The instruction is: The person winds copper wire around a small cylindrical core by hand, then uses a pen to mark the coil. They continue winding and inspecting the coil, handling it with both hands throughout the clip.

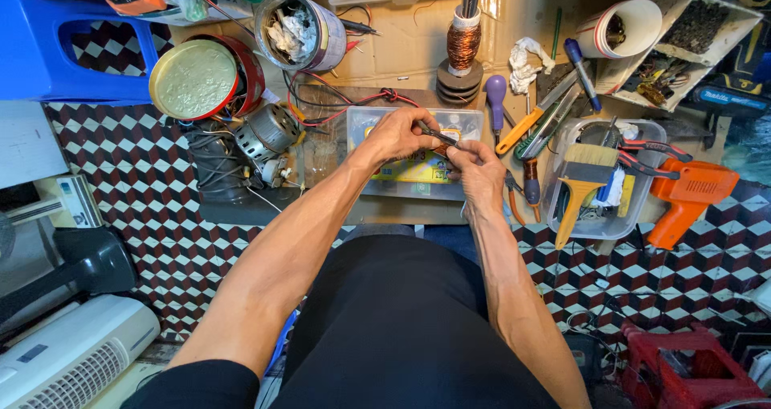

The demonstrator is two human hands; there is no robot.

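a: what lay round the hands?

b: both met over a clear plastic box on the cardboard work surface. the left hand pinched a thin dark tool and the right hand gripped a small part at its tip. just left sat a small electric motor with loose red and black wires running toward the box. behind stood a spool of copper wire on stacked discs.

a: anything crowding them?

b: on the right, a purple-handled tool, an orange-handled knife and pliers lay just beside the right hand.

a: what couldn't you make out?

b: the small part was mostly hidden by fingers, so i couldn't tell what it was. the clear box's contents were masked by the hands and a yellow label. the blue stool was cut off at the edge.

a: and the containers?

b: a metal can held crumpled white rag. a red tin sat under its gold lid. a clear tub held a wide paintbrush and red-handled cutters, with an orange heat gun alongside. a paper cup lay tipped, and a cardboard tray held dark bits.
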